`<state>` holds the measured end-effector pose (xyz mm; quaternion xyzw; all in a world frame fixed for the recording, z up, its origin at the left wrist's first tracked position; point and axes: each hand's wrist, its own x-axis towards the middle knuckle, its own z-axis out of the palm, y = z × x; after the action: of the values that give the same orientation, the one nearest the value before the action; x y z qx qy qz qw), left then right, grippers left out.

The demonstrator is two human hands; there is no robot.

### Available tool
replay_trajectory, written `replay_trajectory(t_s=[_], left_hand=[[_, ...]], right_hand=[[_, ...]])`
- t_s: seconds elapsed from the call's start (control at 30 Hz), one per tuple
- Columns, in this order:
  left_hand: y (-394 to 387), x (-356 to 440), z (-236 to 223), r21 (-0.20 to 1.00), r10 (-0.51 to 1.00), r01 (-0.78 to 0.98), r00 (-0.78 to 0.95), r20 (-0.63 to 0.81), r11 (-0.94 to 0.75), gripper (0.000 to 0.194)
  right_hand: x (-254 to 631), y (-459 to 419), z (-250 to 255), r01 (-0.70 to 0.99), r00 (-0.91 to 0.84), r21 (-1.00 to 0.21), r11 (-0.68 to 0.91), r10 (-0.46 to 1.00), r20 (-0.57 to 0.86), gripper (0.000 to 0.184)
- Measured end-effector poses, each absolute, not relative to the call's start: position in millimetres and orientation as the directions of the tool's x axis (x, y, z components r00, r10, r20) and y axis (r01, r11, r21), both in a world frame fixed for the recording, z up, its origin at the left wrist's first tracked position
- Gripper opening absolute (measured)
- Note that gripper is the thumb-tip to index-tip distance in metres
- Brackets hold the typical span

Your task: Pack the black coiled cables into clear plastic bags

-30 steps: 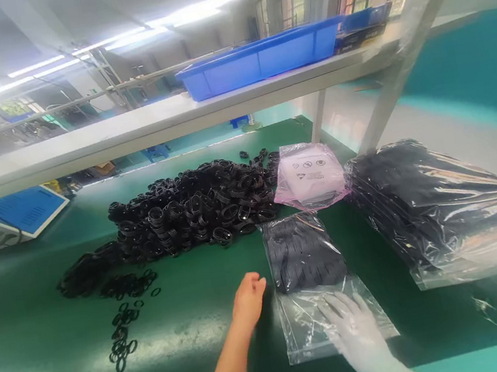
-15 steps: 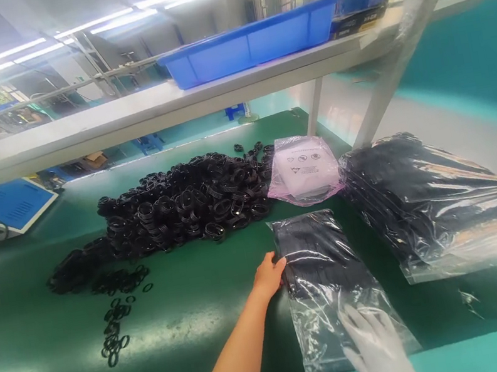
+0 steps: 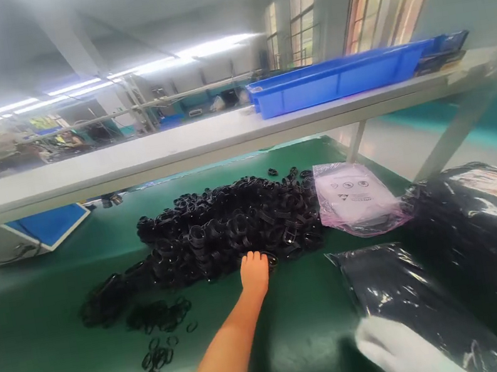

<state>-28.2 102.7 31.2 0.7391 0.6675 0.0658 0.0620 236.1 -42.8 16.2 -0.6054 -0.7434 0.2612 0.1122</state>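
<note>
My bare left hand (image 3: 255,274) is at the near edge of a large heap of black ring-shaped coils (image 3: 217,229). Its fingers curl over one black coil (image 3: 271,260), which shows just to their right. In a white glove, my right hand (image 3: 384,341) is by the left side of a clear plastic bag (image 3: 402,281) packed with black material. Its fingers are curled in, and whatever may be inside them is hidden. Small thin black rings (image 3: 156,360) lie scattered at the left, in front of the heap.
A pinkish bubble-wrap pouch (image 3: 355,196) lies beyond the bag. Larger plastic-wrapped black bundles (image 3: 485,235) are at the right. Above the green table (image 3: 303,342) runs a white shelf (image 3: 153,157) with a blue bin (image 3: 336,85). A blue-and-grey box (image 3: 50,228) stands at back left.
My left hand has left the bag's edge and moved to the heap. My right hand, earlier spread flat on the bag, is now curled near its left side. The view has shifted.
</note>
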Motion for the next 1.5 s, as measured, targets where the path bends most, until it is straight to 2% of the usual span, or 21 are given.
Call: replay_trajectory(t_s=[0.07,0.17,0.27,0.37,0.4,0.47,0.53,0.6,0.63,0.67,0.73,0.8,0.87,0.97,1.03,1.17,1.3,1.4,1.5], left_hand=[[99,-39,31,0.182,0.982,0.966,0.186,0.015,-0.185,0.027],[72,-61,22,0.167,0.968,0.956,0.250,-0.022,-0.243,0.026],[43,-86,9,0.144,0.963,0.973,0.206,-0.174,-0.182,0.025],[34,-105,13,0.262,0.949,0.961,0.160,-0.271,-0.088,0.023],[38,-109,21,0.309,0.960,0.949,0.144,-0.242,-0.065,0.022],[61,-111,45,0.360,0.993,0.931,0.088,-0.083,-0.053,0.019],[101,-108,71,0.344,0.991,0.935,0.045,0.127,-0.087,0.025],[148,-102,90,0.312,0.968,0.940,0.060,0.242,-0.136,0.040],[170,-98,95,0.300,0.972,0.944,0.069,0.225,-0.136,0.047],[189,-95,97,0.291,0.986,0.949,0.080,0.143,-0.119,0.051],[212,-91,95,0.282,0.995,0.955,0.102,-0.007,-0.096,0.053],[212,-90,90,0.280,0.989,0.955,0.124,-0.079,-0.097,0.053],[194,-90,87,0.273,0.981,0.952,0.172,-0.090,-0.142,0.055],[149,-91,85,0.219,0.958,0.939,0.283,-0.045,-0.267,0.056],[119,-92,80,0.163,0.937,0.923,0.349,0.023,-0.348,0.056],[64,-102,48,0.090,0.887,0.888,0.435,0.153,-0.451,0.047],[12,-128,0,0.102,0.840,0.848,0.486,0.242,-0.520,0.045],[-13,-148,-23,0.142,0.868,0.872,0.427,0.252,-0.470,0.047],[-13,-159,-26,0.223,0.922,0.904,0.316,0.223,-0.364,0.050]], right_hand=[[200,-5,27,0.841,-0.293,-0.504,0.198,0.949,-0.116,0.024],[161,51,21,0.907,-0.221,-0.360,0.218,0.975,0.033,0.030],[139,95,-1,0.936,-0.171,-0.292,0.195,0.980,0.104,0.042],[128,123,-22,0.951,-0.128,-0.268,0.151,0.987,0.102,0.052],[126,129,-26,0.956,-0.123,-0.255,0.144,0.988,0.098,0.053],[124,137,-30,0.965,-0.130,-0.217,0.147,0.987,0.094,0.054],[125,143,-29,0.970,-0.154,-0.174,0.168,0.984,0.087,0.051],[127,147,-26,0.971,-0.171,-0.158,0.180,0.983,0.072,0.045],[128,149,-23,0.968,-0.172,-0.173,0.179,0.983,0.057,0.041],[130,150,-21,0.964,-0.171,-0.202,0.174,0.985,0.033,0.036],[131,150,-16,0.950,-0.176,-0.265,0.163,0.984,-0.025,0.028],[129,144,-14,0.930,-0.183,-0.336,0.149,0.980,-0.073,0.021],[123,131,-17,0.880,-0.179,-0.463,0.110,0.978,-0.107,0.018],[105,104,-32,0.718,-0.170,-0.695,-0.034,0.960,-0.223,0.014],[91,86,-45,0.631,-0.165,-0.763,-0.141,0.936,-0.310,0.009],[72,57,-59,0.469,-0.110,-0.794,-0.387,0.866,-0.487,0.008],[65,36,-51,0.191,-0.150,-0.704,-0.684,0.688,-0.710,0.020],[59,18,-44,0.092,-0.251,-0.630,-0.771,0.594,-0.764,0.021],[46,-1,-42,0.032,-0.340,-0.600,-0.799,0.556,-0.759,0.024]])
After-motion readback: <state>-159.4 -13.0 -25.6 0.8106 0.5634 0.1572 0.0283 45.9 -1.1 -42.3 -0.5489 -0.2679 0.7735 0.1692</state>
